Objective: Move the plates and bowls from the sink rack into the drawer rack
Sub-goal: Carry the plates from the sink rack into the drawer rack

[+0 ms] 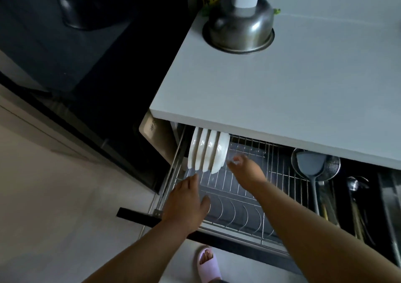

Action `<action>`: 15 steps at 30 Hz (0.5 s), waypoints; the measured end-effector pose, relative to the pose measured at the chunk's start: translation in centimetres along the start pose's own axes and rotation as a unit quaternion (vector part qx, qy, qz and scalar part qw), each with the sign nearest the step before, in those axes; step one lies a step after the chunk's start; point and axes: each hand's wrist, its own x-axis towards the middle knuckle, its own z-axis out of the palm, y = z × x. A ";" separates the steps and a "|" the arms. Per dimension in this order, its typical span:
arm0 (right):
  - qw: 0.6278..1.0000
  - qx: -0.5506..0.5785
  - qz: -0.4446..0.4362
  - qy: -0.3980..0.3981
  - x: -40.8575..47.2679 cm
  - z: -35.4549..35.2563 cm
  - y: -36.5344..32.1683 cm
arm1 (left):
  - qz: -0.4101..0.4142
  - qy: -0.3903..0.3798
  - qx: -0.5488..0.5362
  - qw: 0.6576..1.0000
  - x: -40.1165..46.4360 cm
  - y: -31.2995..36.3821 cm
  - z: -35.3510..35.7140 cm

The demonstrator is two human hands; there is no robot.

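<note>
Pink slipper (pixel 207 265) lowest in view; above it, white plates (pixel 208 151) upright at drawer rack's (pixel 236 198) back left. Right hand (pixel 246 167) just beside them, fingers blurred, cannot tell. Left hand (pixel 185 202) over rack's left edge, fingers straight, holding nothing. Steel bowl (pixel 238 31) upturned on counter (pixel 282 92)

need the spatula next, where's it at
The grey spatula lies in the open drawer's right part, its blade on a metal strainer, right of the wire rack.
</note>
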 end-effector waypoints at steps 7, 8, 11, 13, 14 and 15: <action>0.996 0.037 -0.024 0.076 -7.2 -5.3 4.3 | 0.044 -0.018 -0.022 0.999 0.8 8.3 -1.5; 0.995 0.040 -0.024 0.091 -8.4 -6.3 5.0 | 0.051 -0.021 -0.035 0.998 0.9 9.6 -1.5; 0.988 0.056 -0.016 0.144 -11.8 -9.6 7.5 | 0.086 -0.038 -0.053 0.994 0.8 13.4 -1.0; 0.980 0.067 -0.008 0.185 -14.2 -11.9 9.4 | 0.114 -0.047 -0.052 0.991 0.4 16.2 -0.4; 0.976 0.073 -0.001 0.204 -15.4 -13.0 10.4 | 0.127 -0.052 -0.051 0.989 0.1 17.7 0.0; 0.971 0.081 0.007 0.223 -16.7 -14.1 11.5 | 0.140 -0.057 -0.053 0.987 -0.4 19.3 0.5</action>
